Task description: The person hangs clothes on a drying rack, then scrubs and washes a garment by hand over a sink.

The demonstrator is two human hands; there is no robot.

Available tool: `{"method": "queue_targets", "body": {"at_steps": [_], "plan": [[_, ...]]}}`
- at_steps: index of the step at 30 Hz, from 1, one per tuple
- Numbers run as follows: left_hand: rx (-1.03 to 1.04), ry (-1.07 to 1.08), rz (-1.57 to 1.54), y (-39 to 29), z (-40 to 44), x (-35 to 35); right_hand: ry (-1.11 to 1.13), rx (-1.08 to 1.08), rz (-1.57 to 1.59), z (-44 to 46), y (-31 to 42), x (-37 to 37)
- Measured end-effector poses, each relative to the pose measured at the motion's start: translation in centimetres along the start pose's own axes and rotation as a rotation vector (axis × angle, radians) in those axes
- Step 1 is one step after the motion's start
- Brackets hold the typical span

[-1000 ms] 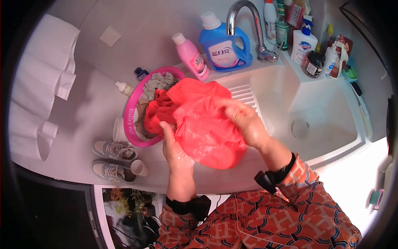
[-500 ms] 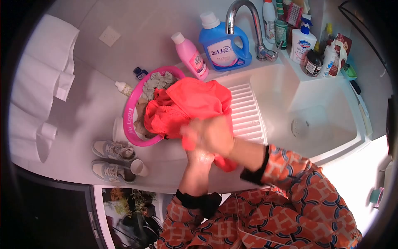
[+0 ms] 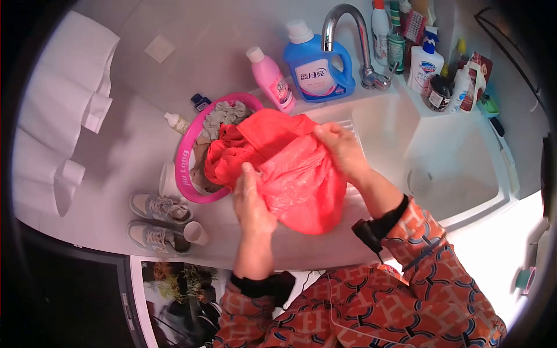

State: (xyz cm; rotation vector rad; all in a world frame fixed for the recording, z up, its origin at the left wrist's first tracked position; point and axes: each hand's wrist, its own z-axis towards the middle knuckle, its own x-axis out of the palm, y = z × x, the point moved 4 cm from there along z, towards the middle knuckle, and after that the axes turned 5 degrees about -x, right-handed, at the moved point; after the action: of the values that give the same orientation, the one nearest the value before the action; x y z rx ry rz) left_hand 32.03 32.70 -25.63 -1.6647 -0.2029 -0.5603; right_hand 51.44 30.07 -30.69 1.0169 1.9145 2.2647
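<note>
A wet red cloth garment (image 3: 301, 180) is spread between my two hands, its left part lying over a pink basin (image 3: 184, 174). My left hand (image 3: 253, 206) grips its lower left edge, with the thumb on top and the fingers partly hidden. On the upper right edge, my right hand (image 3: 343, 152) pinches the fabric between thumb and fingers. Grey cloth (image 3: 223, 119) and brown cloth lie in the basin beside the red garment. What kind of garment the red one is, I cannot tell.
Right of the garment is a white sink (image 3: 383, 127) with a ribbed drainboard and a chrome faucet (image 3: 365, 52). A blue detergent jug (image 3: 319, 69) and a pink bottle (image 3: 271, 81) stand behind. Sneakers (image 3: 159, 223) and a white cup (image 3: 195, 234) are at left, several bottles at right.
My hands were close together over the red garment and have moved apart. My right hand went up and right to its upper edge, and the fabric is now spread between them.
</note>
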Motion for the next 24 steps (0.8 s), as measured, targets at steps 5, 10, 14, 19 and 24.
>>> {"method": "queue_targets", "body": {"at_steps": [5,10,14,19,24], "plan": [[0.135,0.116,0.171,-3.3,0.4,-1.8,0.178,0.025,0.363,-3.7,3.6,-1.3],[0.252,0.309,0.339,-6.5,-0.3,-1.2,0.192,0.067,0.443,-5.0,4.4,-2.5],[0.240,0.344,0.392,-7.1,-0.3,-0.4,0.161,0.063,0.398,-5.2,4.1,-3.0],[0.195,0.362,0.444,-7.3,-0.3,0.3,0.259,0.061,0.089,-5.0,4.0,-3.4],[0.147,0.467,0.478,-6.3,-0.2,3.0,0.501,-0.121,-0.352,-5.6,5.6,0.1]]}}
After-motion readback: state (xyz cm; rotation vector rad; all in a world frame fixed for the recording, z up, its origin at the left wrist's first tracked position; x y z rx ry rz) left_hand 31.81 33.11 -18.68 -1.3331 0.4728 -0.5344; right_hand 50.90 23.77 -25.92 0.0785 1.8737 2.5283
